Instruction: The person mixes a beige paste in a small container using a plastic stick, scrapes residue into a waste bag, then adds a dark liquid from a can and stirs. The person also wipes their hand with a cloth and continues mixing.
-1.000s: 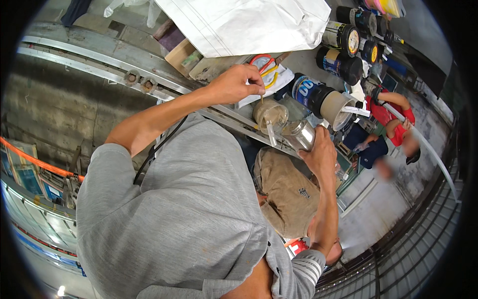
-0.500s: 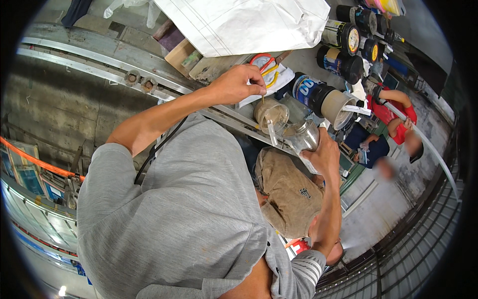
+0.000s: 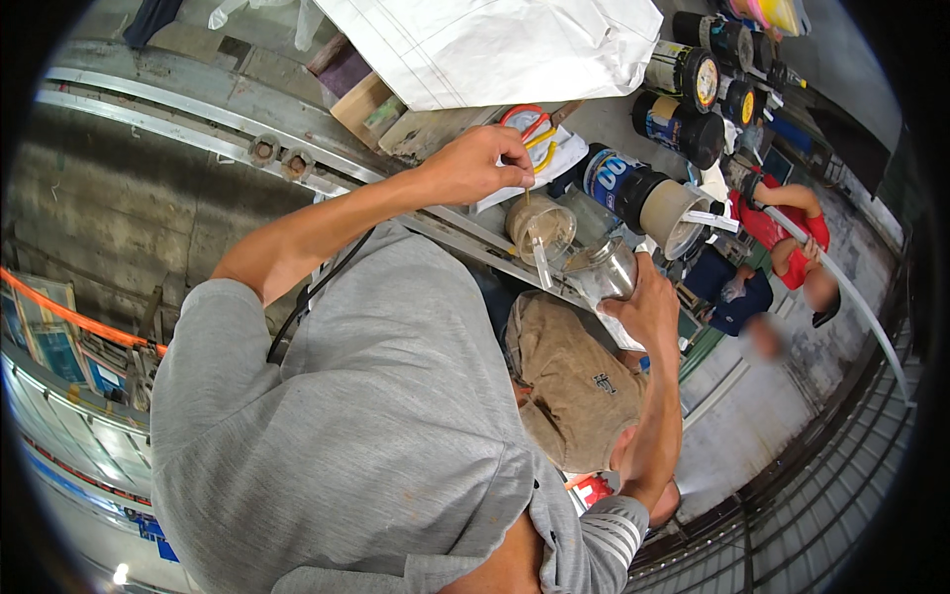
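My left hand (image 3: pixel 485 166) is closed in a pinch on a thin yellowish stick (image 3: pixel 527 198), whose lower end goes down into a clear cup (image 3: pixel 524 230) coated with beige-brown material. A whitish strip (image 3: pixel 541 265) sticks out over the rim of that cup. Fingers of my right hand (image 3: pixel 649 309) wrap round a clear glass jar (image 3: pixel 610 272), tilted with its mouth toward the cup. Whether anything flows from the jar cannot be made out. Beyond the cup lie orange-handled scissors (image 3: pixel 524 121) on a white cloth (image 3: pixel 566 156).
A black tub with a blue label (image 3: pixel 616 183) stands beside a clear container (image 3: pixel 675 220) with a whitish strip across it. Several more tubs (image 3: pixel 683 129) line the far right. A large white sheet (image 3: pixel 485 49) covers the back. A person in a brown top (image 3: pixel 579 386) is close below the bench.
My hands, the stick and the jar keep nearly the same places. The whole view has shifted slightly. A co-worker in dark clothing has moved a hand a little.
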Tool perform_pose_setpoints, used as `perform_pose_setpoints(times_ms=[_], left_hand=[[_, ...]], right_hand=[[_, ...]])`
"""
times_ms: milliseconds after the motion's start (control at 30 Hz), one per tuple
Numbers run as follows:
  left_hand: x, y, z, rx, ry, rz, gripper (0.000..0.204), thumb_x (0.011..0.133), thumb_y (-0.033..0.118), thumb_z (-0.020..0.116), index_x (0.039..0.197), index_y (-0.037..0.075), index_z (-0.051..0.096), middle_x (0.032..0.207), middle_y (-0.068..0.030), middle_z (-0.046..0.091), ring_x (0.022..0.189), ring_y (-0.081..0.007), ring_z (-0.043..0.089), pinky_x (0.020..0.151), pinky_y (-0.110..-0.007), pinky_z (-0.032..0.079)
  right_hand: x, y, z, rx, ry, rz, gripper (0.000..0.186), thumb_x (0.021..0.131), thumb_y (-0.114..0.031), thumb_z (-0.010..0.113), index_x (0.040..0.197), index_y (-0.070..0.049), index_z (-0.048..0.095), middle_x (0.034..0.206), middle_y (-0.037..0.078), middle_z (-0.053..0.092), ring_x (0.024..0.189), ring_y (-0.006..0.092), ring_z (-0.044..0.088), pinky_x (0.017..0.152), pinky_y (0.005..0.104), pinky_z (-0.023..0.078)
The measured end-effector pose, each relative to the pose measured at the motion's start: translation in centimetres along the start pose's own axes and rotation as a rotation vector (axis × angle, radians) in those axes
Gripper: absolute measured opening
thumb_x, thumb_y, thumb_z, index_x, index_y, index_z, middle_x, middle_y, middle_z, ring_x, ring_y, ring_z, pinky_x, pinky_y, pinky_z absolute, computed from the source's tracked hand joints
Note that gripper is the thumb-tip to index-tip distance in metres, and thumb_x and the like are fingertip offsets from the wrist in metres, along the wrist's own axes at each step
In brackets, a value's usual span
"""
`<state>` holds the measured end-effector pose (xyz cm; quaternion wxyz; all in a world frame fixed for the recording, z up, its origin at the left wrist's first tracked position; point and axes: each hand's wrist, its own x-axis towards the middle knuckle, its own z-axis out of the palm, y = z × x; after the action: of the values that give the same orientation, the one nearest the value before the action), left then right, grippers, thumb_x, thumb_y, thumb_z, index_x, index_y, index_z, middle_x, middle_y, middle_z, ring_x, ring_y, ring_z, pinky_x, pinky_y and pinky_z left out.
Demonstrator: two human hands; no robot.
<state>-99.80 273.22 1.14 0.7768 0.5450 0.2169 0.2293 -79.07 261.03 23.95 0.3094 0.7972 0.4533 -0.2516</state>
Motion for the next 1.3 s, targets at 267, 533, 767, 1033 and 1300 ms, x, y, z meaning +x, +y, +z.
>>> perform_pose_setpoints(times_ms=[267,533,767,1033,1300], left_hand=[[0.07,0.35,-0.06,-0.009,-0.004,-0.005,0.017,0.087,0.013,0.074,0.090,-0.003,0.071,0.089,-0.0102,0.062,0.088,-0.0213,0.058,0.080,-0.034,0.045],[0.17,0.09,-0.02,0.002,0.009,0.016,0.022,0.085,0.019,0.074,0.092,-0.003,0.072,0.090,-0.0127,0.065,0.085,-0.0265,0.061,0.077,-0.037,0.047],[0.09,-0.17,0.03,-0.003,0.008,0.011,0.022,0.085,0.018,0.074,0.092,-0.002,0.073,0.090,-0.0128,0.065,0.086,-0.0266,0.061,0.079,-0.037,0.047],[0.08,-0.40,0.01,-0.001,0.014,0.005,0.019,0.086,0.016,0.074,0.090,-0.002,0.072,0.088,-0.0110,0.063,0.086,-0.0243,0.060,0.078,-0.036,0.046],[0.02,-0.41,-0.06,0.004,0.013,0.004,0.019,0.086,0.016,0.075,0.090,-0.002,0.072,0.088,-0.0107,0.063,0.085,-0.0238,0.059,0.078,-0.036,0.046]], right_hand=[[0.07,-0.14,-0.33,-0.010,-0.015,-0.002,0.056,0.058,-0.019,0.089,0.098,-0.002,0.052,0.093,0.022,0.069,0.092,0.0453,0.065,0.079,0.0499,0.048],[0.04,-0.08,-0.33,-0.010,-0.008,-0.010,0.056,0.058,-0.018,0.088,0.098,-0.003,0.052,0.093,0.021,0.069,0.091,0.0449,0.066,0.078,0.0499,0.048],[0.17,-0.01,-0.26,-0.006,-0.009,-0.011,0.056,0.058,-0.017,0.088,0.098,-0.003,0.051,0.093,0.021,0.068,0.091,0.0448,0.066,0.078,0.0499,0.048],[0.35,0.16,-0.29,-0.008,-0.002,-0.014,0.056,0.059,-0.018,0.088,0.099,-0.003,0.051,0.093,0.021,0.069,0.092,0.0448,0.066,0.079,0.0498,0.048],[0.30,-0.48,-0.66,-0.020,-0.046,0.039,0.055,0.061,-0.019,0.088,0.099,-0.002,0.052,0.094,0.023,0.069,0.095,0.0451,0.066,0.081,0.0497,0.049]])
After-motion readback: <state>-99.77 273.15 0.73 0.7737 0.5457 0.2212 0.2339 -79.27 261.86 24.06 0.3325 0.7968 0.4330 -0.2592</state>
